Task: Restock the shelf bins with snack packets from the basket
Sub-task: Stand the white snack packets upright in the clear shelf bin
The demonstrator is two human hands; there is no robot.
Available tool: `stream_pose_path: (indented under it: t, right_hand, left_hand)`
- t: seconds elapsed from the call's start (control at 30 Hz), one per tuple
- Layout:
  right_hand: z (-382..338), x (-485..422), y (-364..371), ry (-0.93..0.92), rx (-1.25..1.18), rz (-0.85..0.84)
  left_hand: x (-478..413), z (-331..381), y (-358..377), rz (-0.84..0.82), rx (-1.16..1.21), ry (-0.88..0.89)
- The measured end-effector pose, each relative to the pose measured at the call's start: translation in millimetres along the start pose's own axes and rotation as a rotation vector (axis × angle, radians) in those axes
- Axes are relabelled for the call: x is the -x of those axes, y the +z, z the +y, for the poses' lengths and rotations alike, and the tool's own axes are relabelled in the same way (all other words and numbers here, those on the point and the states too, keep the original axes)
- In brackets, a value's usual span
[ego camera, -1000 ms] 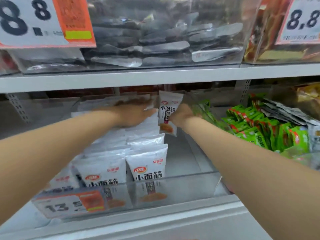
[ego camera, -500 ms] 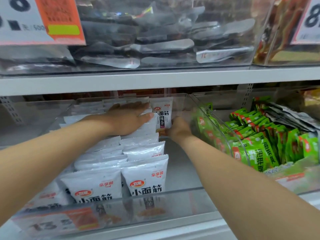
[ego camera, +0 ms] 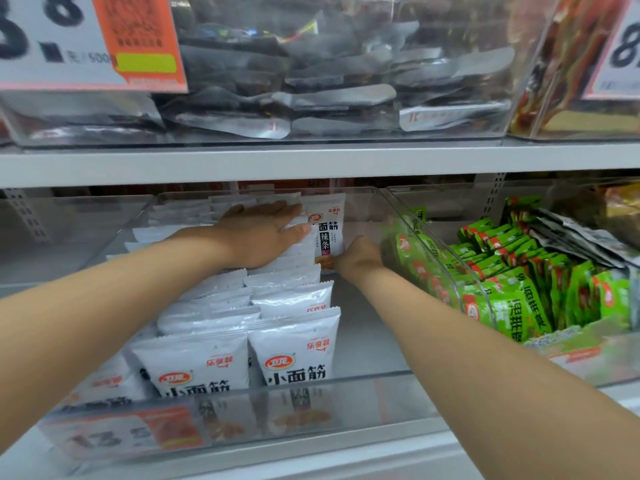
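A clear shelf bin holds rows of white snack packets standing on end. My left hand lies flat with straight fingers on the tops of the packets near the back of the bin. My right hand grips the bottom edge of one upright white packet at the far end of the right row. Right of that row the bin floor is bare. No basket is in view.
A second clear bin on the right holds green snack packets. The grey upper shelf sits just above my hands and carries bins of silver packets. A price label sticks to the front wall of the white packets' bin.
My right hand has lowered the packet from mid-air down into the back of the bin. My left hand stayed flat on the rows, shifting slightly.
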State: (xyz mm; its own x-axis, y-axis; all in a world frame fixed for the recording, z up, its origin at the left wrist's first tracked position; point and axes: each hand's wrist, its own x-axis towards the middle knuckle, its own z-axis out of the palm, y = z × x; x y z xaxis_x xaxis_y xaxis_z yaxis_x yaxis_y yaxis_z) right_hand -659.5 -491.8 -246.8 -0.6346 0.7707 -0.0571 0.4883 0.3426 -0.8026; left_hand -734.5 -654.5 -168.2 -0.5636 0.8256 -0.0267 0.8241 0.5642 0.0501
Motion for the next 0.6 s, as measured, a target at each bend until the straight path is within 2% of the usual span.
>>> stream_pose_path:
  t: [0.17, 0.27, 0.37, 0.6]
  right_hand:
    - [-25, 47, -28, 0.03, -0.138, -0.035]
    - [-29, 83, -43, -0.077, -0.184, -0.012]
    - [-27, 126, -55, -0.189, -0.211, 0.085]
    - [-14, 232, -49, -0.588, -0.098, 0.422]
  left_hand:
    - [20, 9, -12, 0.016, 0.148, 0.037]
    - [50, 22, -20, 0.031, 0.295, 0.035]
    - [88, 35, -22, 0.079, 0.305, 0.072]
    - [193, 65, -9, 0.523, 0.254, 0.041]
